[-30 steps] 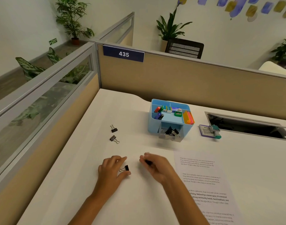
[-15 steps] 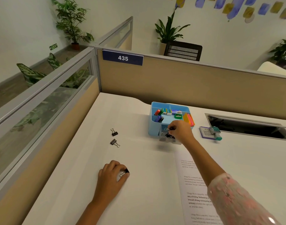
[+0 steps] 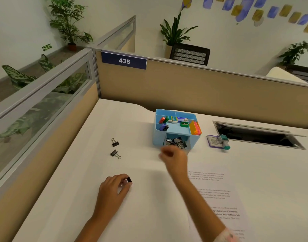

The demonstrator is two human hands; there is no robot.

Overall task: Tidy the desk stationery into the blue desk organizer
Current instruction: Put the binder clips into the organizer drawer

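The blue desk organizer (image 3: 158, 137) stands at the middle of the white desk, with small coloured stationery in its top compartments and a heap of black binder clips (image 3: 177, 142) in its open front drawer. My right hand (image 3: 174, 157) hovers just in front of that drawer, blurred, fingers loosely curled with nothing seen in them. My left hand (image 3: 113, 189) rests on the desk nearer me, fingertips pinched on a black binder clip (image 3: 128, 180). Two more binder clips, one (image 3: 114, 142) behind the other (image 3: 115, 153), lie loose to the left.
A purple staple box with a teal stapler (image 3: 218, 141) sits right of the organizer. A printed paper sheet (image 3: 218, 198) lies at the right front. A recessed cable tray opening (image 3: 258, 135) is in the desk at the right. Beige partition walls (image 3: 184, 88) close off the back and left.
My right hand reached from near the left hand to the organizer's drawer, put its clip in, and is now drawn back slightly from the drawer. My left hand stayed on its clip.
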